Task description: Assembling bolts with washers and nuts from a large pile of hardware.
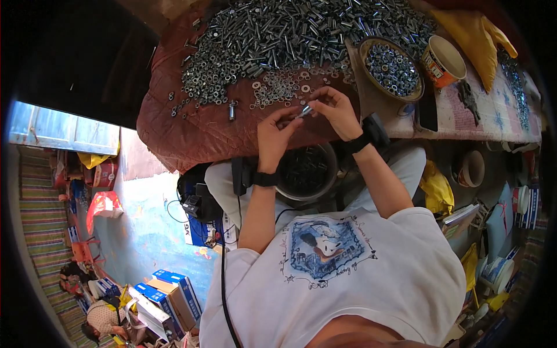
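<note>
Over the near edge of the table, my two hands meet around a short shiny expansion bolt [304, 111]. My left hand [274, 134] pinches its lower end. The fingertips of my right hand [337, 116] close on its upper end. Just beyond my hands lies a scatter of flat washers [277, 88]. A similar assembled bolt [232, 110] rests on the dark red cover to the left. Farther left is a heap of nuts [212, 78], and behind it a wide pile of metal sleeves [290, 35].
A round bowl of nuts [394, 68] and a paper tub [443, 61] stand to the right. Between my knees, below the table edge, sits a basin [332, 174] of dark bolts. Blue-and-white boxes [188, 296] are on the floor at lower left. A black cable [224, 284] runs beside me.
</note>
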The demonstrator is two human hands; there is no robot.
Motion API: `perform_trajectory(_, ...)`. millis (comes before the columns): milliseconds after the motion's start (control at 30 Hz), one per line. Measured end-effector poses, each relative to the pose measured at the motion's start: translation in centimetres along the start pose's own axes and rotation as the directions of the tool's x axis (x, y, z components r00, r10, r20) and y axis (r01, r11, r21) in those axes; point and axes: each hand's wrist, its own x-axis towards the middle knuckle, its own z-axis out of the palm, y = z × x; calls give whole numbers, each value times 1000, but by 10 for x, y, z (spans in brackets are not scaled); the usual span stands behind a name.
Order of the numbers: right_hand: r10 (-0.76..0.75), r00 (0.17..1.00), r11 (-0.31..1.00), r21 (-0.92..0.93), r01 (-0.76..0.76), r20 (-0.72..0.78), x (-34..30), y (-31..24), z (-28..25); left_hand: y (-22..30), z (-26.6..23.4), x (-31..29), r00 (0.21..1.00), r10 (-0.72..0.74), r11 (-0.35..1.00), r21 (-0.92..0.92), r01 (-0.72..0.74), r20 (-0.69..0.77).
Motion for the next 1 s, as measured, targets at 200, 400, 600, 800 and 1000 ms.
perform_trajectory(200, 148, 989, 989, -24, -148, 18, -6, 16, -4, -8, 10, -13, 997, 74, 978, 193, -74, 6)
perform_trajectory(400, 29, 998, 929, -369, -3, 64, 8, 21, -3, -20, 2, -14, 998, 40, 952, 305, -21, -57)
perform_trajectory(600, -258, 963, 436, -880, 190, 79, 69, 21, -24, -19, 0, -15, 995, -24, 990, 135, 37, -97)
perform_trajectory(800, -260, 912, 84, -933, 349, 318, 97, 30, -30, -20, -6, -14, 995, -14, 985, 167, 29, -95)
perform_trajectory(1000, -164, 977, 771, -601, 211, 133, 63, 2, -10, -21, -10, -12, 990, -38, 990, 131, 56, -138)
